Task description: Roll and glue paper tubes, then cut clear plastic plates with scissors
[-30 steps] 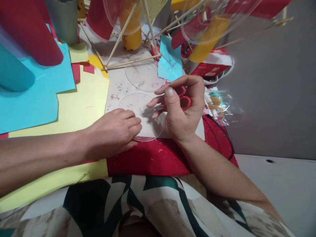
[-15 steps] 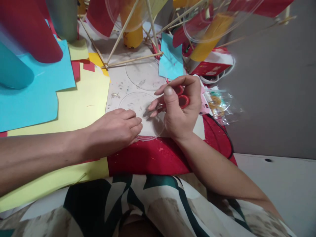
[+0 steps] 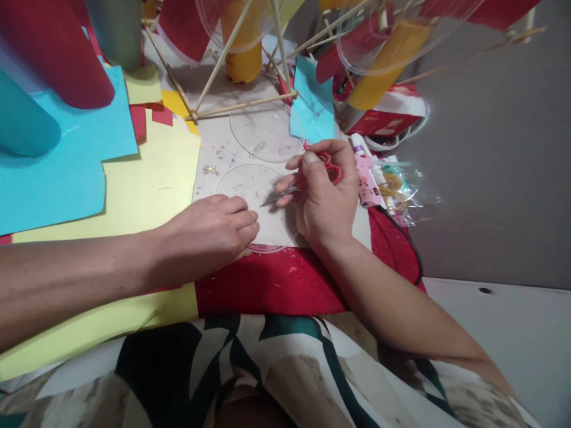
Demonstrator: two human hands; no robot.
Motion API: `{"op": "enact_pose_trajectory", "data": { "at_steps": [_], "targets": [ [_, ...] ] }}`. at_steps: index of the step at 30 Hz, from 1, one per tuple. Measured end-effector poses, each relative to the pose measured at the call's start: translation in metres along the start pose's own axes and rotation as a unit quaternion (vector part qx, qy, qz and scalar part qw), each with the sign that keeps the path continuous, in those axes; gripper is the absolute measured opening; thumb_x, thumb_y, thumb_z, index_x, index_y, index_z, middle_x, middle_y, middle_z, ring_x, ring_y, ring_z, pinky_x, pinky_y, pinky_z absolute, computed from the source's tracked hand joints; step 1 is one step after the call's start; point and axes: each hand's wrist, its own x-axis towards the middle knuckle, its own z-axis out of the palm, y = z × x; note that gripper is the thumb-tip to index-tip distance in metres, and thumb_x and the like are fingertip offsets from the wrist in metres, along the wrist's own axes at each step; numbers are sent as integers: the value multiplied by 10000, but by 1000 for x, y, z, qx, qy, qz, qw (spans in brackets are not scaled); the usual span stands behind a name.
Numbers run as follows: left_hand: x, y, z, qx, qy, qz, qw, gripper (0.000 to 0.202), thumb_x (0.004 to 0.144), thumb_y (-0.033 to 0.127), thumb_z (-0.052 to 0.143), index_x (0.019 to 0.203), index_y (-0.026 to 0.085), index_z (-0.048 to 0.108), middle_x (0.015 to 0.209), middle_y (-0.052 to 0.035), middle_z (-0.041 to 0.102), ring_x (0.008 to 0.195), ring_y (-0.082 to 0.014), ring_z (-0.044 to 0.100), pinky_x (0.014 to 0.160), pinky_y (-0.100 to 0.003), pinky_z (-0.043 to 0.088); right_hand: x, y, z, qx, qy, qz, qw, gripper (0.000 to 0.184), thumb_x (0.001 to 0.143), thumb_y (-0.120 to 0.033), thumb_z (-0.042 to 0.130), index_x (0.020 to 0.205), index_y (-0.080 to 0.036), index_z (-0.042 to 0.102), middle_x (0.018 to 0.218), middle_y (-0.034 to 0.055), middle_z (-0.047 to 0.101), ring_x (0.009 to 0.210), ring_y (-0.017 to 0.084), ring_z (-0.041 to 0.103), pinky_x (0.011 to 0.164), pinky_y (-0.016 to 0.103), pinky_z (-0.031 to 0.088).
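My right hand [image 3: 328,190] holds a pair of small scissors [image 3: 332,169] with red handles. Its metal blades point left, over a round clear plastic lid [image 3: 272,248] near the table's front edge. Closed over the left side of that lid is my left hand [image 3: 225,229], palm down with its fingers curled, and the fingertips are hidden. A second clear plastic disc [image 3: 243,139] lies just behind the first. Both rest on a whitish board [image 3: 209,142] with small scraps on it.
A frame of thin wooden sticks [image 3: 245,107] stands behind, with coloured paper tubes. Yellow paper [image 3: 151,184] and blue paper [image 3: 66,190] lie at left. To the right are a glue stick [image 3: 358,144], a plastic bag [image 3: 408,193] and a red and white box [image 3: 388,113].
The scissors have turned in my right hand, so their blades now show more clearly, pointing left. My right hand has shifted slightly; my left hand stays almost still.
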Motion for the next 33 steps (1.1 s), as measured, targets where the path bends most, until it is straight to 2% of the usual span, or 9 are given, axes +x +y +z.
{"op": "enact_pose_trajectory", "data": {
  "at_steps": [20, 27, 30, 33],
  "targets": [
    [1, 1, -2, 3, -19, -4, 1000, 224, 1010, 237, 500, 1057, 170, 708, 1082, -112, 758, 1059, -253, 649, 888, -382, 523, -12, -15, 7, -35, -8, -77, 996, 203, 970, -483, 608, 1045, -331, 496, 878, -58, 622, 537, 72, 641, 400, 174, 491],
    [1, 1, -1, -12, -7, -7, 1000, 218, 1001, 225, 514, 1066, 174, 716, 1079, -114, 759, 1066, -255, 650, 897, -386, 520, -16, -25, 12, -93, -8, -112, 989, 185, 981, -506, 590, 1010, -326, 562, 864, -31, 636, 546, 88, 624, 439, 217, 487],
    [1, 1, 0, -12, -6, -6, 1000, 228, 1005, 231, 511, 1072, 163, 718, 1075, -120, 761, 1072, -261, 651, 894, -390, 521, -18, -29, 13, -125, -27, -125, 984, 182, 1000, -501, 555, 1027, -322, 575, 904, -14, 636, 574, 98, 624, 489, 252, 533],
    [1, 1, 1, -13, -3, -7, 1000, 238, 1009, 237, 506, 1081, 157, 719, 1074, -121, 763, 1075, -261, 654, 900, -393, 521, -21, -30, 13, -159, -72, -167, 970, 137, 1034, -438, 495, 1083, -334, 568, 975, 0, 643, 641, 106, 634, 583, 276, 585]
  ]
}}
